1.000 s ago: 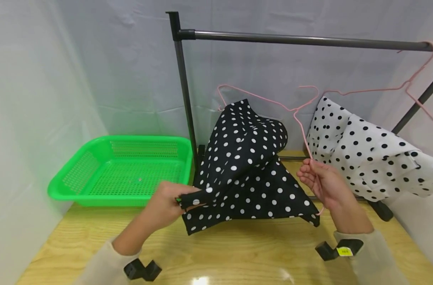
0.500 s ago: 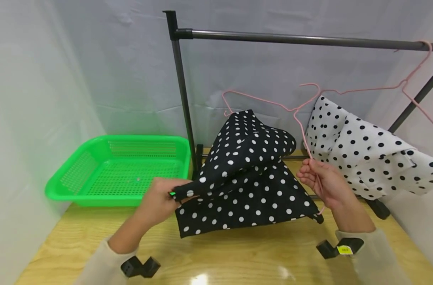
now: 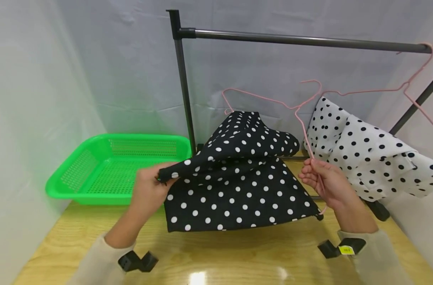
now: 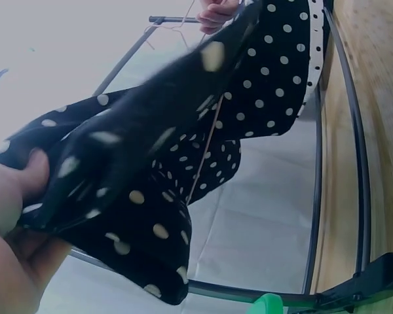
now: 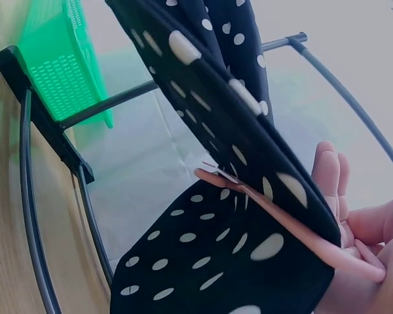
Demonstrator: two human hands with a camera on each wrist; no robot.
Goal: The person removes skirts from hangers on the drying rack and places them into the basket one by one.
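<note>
Head view, change: over the last second the left hand [image 3: 149, 189] has lifted its pinched corner of the black polka-dot cloth [image 3: 237, 190] up and out toward the green basket [image 3: 120, 168], so the lower panel now spreads wider and flatter; the right hand [image 3: 324, 184] has hardly moved
Head view, hands: set well apart at the cloth's two ends, the left with fingers curled tight on a folded corner, the right with fingers closed round the thin wire of the pink hanger [image 3: 301, 118] at the cloth's right edge
Head view, cloth: held just above the pale wooden table [image 3: 237, 257], draped over the hanger and peaking below the dark metal rail [image 3: 309, 39]
Head view, materials: soft matte fabric with white dots; the basket is glossy perforated plastic, rectangular with a rolled rim; a white cloth with black dots [image 3: 369, 158] hangs on a second pink hanger [image 3: 412, 79] hooked on the rail; the table top is shiny with visible grain
Left wrist view: the thumb and fingers of the left hand [image 4: 13, 222] clamp a bunched fold of the black polka-dot cloth [image 4: 183, 150], which stretches toward the right hand [image 4: 216, 13] far off
Right wrist view: the right hand [image 5: 360, 248] grips the smooth pink hanger [image 5: 281, 222] wire, the black polka-dot cloth [image 5: 216, 98] folded over it in two layers; the green basket [image 5: 62, 59] stands behind
</note>
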